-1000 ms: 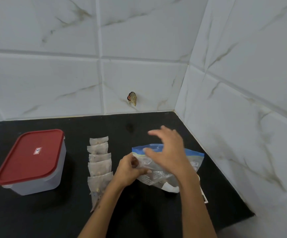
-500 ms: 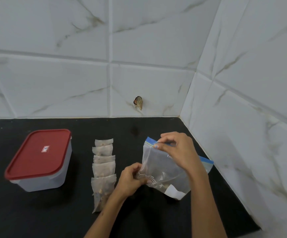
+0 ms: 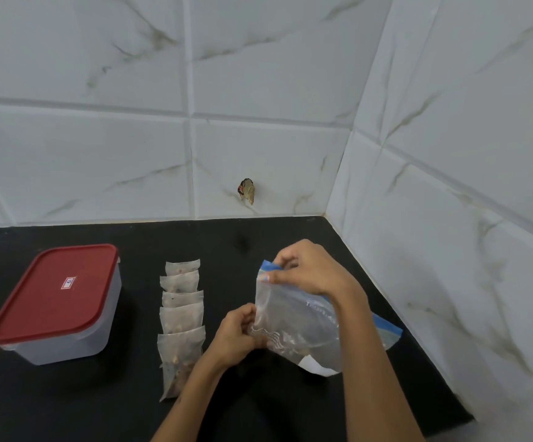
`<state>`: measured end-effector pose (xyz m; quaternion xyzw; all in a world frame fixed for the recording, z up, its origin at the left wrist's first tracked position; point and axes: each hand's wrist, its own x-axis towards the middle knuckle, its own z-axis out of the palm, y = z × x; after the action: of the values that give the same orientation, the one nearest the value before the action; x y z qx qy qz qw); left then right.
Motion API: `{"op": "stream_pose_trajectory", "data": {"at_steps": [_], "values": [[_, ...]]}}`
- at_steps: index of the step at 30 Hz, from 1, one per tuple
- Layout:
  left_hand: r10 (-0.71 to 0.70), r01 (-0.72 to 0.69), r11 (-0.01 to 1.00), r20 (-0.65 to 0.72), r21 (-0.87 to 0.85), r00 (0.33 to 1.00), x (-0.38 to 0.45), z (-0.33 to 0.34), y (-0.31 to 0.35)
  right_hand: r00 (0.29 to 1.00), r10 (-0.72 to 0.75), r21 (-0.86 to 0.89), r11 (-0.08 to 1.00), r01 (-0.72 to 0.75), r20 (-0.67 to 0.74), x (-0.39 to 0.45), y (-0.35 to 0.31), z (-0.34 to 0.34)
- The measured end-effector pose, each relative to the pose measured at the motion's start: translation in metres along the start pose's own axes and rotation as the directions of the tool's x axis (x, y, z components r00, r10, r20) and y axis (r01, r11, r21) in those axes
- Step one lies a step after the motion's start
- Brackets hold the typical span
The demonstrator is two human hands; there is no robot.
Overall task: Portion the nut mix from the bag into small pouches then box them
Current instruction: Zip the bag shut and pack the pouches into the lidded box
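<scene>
Clear zip bag (image 3: pixel 300 327) with blue seal strip, held upright off the black counter, nut mix settled at its bottom, five small translucent filled pouches (image 3: pixel 180 317) overlapping in a row to its left, lidded red-topped box (image 3: pixel 58 301) farther left

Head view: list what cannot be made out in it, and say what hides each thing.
- Contents of the box: hidden by its red lid and frosted walls.
- Zip bag seal, open or closed: covered by the right hand.
- Nearest pouch, lower right corner: behind the left forearm.
- Lid label print: too small.
- Nut mix left in the bag: blurred by crinkled plastic and the left hand.
</scene>
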<state>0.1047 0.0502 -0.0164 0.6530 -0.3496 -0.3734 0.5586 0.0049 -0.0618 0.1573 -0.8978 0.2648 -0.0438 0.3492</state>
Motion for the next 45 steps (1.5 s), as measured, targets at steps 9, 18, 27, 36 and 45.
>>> {"op": "stream_pose_trajectory", "data": {"at_steps": [9,18,27,36,45], "values": [[0.014,-0.013,1.000,0.030,-0.028,0.999,-0.010,-0.002,-0.008,0.997,0.073,0.034,0.997,-0.072,-0.037,-0.018,0.015,-0.012],[-0.041,0.040,0.999,0.057,0.018,0.998,-0.010,-0.003,-0.010,0.909,0.351,-0.123,0.915,-0.383,-0.224,-0.056,0.066,-0.038],[0.147,-0.192,0.962,-0.225,-0.195,0.963,-0.013,0.000,0.046,0.928,0.286,-0.043,0.952,-0.304,-0.237,-0.058,0.066,-0.031],[0.227,-0.295,0.912,-0.250,-0.285,0.941,-0.011,-0.007,0.063,0.946,0.080,-0.198,0.969,-0.147,-0.313,-0.047,0.032,-0.016],[0.230,-0.261,0.920,-0.137,-0.293,0.963,-0.014,-0.018,0.060,0.984,-0.012,-0.054,0.999,0.003,-0.176,-0.024,0.022,-0.014]]}}
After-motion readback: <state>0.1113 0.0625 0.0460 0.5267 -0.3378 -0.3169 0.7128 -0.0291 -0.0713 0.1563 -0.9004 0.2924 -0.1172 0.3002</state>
